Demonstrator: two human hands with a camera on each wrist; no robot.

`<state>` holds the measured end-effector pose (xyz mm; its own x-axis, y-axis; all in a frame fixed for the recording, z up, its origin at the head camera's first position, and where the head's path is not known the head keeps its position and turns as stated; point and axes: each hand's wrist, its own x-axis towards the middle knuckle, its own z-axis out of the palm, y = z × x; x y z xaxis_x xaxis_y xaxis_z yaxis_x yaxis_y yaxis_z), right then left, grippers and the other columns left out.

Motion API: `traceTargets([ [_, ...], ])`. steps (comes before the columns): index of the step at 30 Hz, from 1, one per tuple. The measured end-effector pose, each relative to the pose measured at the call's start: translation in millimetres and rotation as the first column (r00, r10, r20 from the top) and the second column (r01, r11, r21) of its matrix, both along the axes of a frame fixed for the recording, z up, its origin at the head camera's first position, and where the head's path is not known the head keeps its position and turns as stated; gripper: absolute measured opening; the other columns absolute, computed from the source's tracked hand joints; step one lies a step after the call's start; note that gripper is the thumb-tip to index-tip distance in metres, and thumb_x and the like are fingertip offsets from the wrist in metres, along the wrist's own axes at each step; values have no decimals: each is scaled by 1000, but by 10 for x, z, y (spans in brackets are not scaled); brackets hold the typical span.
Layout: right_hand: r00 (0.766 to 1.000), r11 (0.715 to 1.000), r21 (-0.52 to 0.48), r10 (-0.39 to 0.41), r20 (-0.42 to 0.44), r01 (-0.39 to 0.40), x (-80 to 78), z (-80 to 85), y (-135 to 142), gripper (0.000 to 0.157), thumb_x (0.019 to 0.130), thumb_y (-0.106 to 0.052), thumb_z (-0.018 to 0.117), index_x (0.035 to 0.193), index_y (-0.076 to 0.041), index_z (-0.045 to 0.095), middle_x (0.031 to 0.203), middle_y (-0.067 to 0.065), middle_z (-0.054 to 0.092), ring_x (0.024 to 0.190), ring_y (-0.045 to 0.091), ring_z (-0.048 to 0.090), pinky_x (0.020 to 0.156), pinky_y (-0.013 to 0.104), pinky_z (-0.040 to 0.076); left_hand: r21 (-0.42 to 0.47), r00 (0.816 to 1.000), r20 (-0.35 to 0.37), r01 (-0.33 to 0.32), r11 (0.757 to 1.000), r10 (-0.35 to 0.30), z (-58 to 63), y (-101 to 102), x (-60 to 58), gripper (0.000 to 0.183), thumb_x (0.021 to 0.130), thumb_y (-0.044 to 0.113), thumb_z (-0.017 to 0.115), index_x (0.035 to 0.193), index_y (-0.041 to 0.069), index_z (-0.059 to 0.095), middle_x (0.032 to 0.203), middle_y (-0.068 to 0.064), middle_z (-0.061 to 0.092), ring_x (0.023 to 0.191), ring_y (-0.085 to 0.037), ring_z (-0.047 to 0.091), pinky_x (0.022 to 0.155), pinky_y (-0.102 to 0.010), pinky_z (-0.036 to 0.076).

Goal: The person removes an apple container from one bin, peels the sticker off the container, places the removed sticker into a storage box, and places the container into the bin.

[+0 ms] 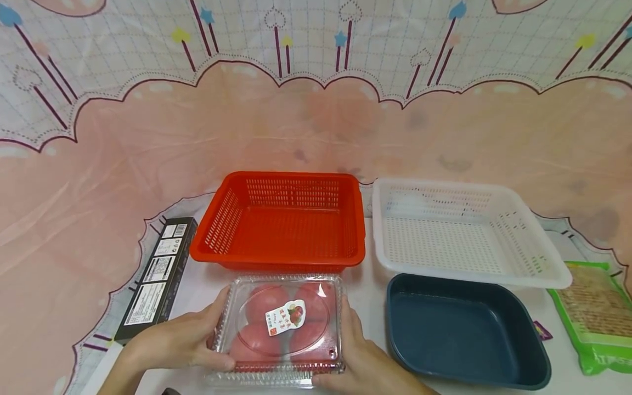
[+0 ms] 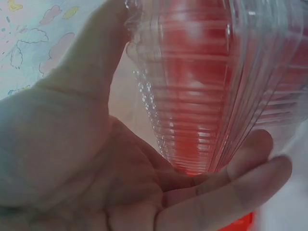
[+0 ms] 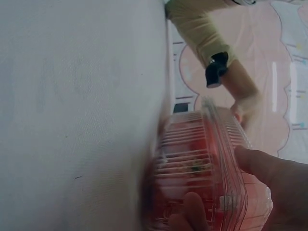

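A clear plastic clamshell box (image 1: 308, 351) of large round red fruit, probably tomatoes, is held between both hands just in front of the red basket. A white label with a small picture lies on its lid. My left hand (image 1: 170, 340) grips the left side, thumb at the near corner; in the left wrist view its fingers (image 2: 226, 192) reach under the ribbed wall. On the opposite side my right hand (image 1: 362, 351) holds the box, thumb near the front rim. The right wrist view shows fingertips (image 3: 195, 209) against the ribbed side, close over the white tabletop (image 3: 82, 96).
Behind the box stands a red slotted basket (image 1: 296, 260), with a white basket (image 1: 444, 277) to its right. A dark blue tub (image 1: 464, 329) sits at front right, beside a green-edged food packet (image 1: 599, 312) and a small purple wrapper (image 1: 542, 331). A long black box (image 1: 158, 274) lies left.
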<state>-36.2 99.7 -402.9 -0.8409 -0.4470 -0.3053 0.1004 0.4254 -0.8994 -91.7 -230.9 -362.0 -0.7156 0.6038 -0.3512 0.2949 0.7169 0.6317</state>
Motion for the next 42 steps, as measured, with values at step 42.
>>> traceTargets([
  [42,983,926,378,83,-165,-15,-1,13,-25,132,69,-60,77,155,-15,-13,155,20,28,69,16,56,67,41,58,368,991,5,-124,922,131,-628,-69,-402,99,80,22,71,153,35,4,156,-15,12,137,-42,24,100,-72,34],
])
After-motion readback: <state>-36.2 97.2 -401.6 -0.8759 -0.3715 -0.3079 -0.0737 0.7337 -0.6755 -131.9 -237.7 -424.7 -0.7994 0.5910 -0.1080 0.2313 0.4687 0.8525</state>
